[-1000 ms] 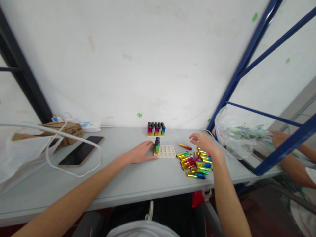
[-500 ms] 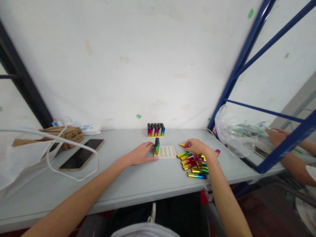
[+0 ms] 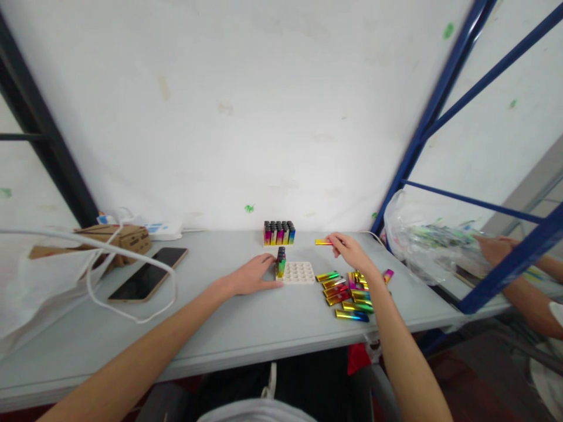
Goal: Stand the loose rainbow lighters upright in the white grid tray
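Observation:
My left hand (image 3: 254, 274) rests on the table at the left side of a white holed tray (image 3: 303, 272). Its thumb and fingers are spread apart, with the thumb by the near left corner. A short row of upright lighters (image 3: 281, 265), black-topped and shiny green-yellow, stands along the tray's left edge, close to my fingers. The other holes show bare. My right hand (image 3: 348, 249) is closed on one end of a yellow-gold lighter (image 3: 323, 242), held level above the table. Below it lies a loose pile of shiny multicoloured lighters (image 3: 338, 291), partly hidden by my right forearm.
A filled block of lighters (image 3: 279, 233) stands near the wall. To the left lie a phone (image 3: 149, 274), a white cable (image 3: 175, 287) and a cardboard box (image 3: 132, 239). A blue rack (image 3: 411, 146) and plastic bag (image 3: 407, 234) are right, with another person's arms (image 3: 523, 281) beyond.
My right hand has lifted away from the pile, up and slightly toward the wall, carrying the yellow-gold lighter. My left hand stays by the tray.

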Available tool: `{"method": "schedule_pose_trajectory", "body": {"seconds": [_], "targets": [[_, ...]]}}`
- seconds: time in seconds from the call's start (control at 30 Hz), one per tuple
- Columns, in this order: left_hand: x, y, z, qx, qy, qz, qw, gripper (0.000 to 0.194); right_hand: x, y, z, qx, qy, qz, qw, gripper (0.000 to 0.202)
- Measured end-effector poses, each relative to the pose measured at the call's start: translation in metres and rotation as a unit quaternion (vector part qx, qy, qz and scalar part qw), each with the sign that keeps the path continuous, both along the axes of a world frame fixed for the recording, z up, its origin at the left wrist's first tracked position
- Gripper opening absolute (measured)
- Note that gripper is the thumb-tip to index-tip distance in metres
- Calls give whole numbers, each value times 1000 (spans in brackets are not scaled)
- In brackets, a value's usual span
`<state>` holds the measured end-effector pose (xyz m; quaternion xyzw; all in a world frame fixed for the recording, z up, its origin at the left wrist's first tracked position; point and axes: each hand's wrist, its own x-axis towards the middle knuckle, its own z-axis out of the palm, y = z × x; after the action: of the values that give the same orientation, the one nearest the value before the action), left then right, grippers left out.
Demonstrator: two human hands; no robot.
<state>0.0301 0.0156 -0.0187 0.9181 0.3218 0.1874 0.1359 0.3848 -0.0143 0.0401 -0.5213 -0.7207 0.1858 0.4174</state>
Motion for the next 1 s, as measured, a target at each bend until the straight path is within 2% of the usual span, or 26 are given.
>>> {"method": "schedule_pose_trajectory", "body": {"seconds": [0.13, 0.3, 0.5, 0.63, 0.73, 0.87, 1.0], "targets": [[-1, 3, -1, -13, -16, -1, 1000, 76, -19, 0, 4, -11, 128, 2, 992, 55], [-7, 11, 1, -56, -41, -22, 997, 77, -35, -3, 6, -24, 217, 37, 975, 54], [-11, 13, 4, -74, -44, -34, 996, 76, -53, -13, 11, -86, 362, 97, 923, 60], [-7, 11, -2, -50, -53, -20, 997, 74, -69, -13, 13, -103, 344, 119, 926, 59], [-3, 9, -6, -35, -58, -8, 998, 72, -79, -5, 5, -87, 306, 53, 946, 61], [0, 8, -10, -23, -63, 4, 998, 71, -89, 3, -11, -18, 217, -49, 975, 60], [1, 8, -10, -26, -64, 2, 998, 71, -96, 0, -18, 45, 133, -87, 986, 53]]}}
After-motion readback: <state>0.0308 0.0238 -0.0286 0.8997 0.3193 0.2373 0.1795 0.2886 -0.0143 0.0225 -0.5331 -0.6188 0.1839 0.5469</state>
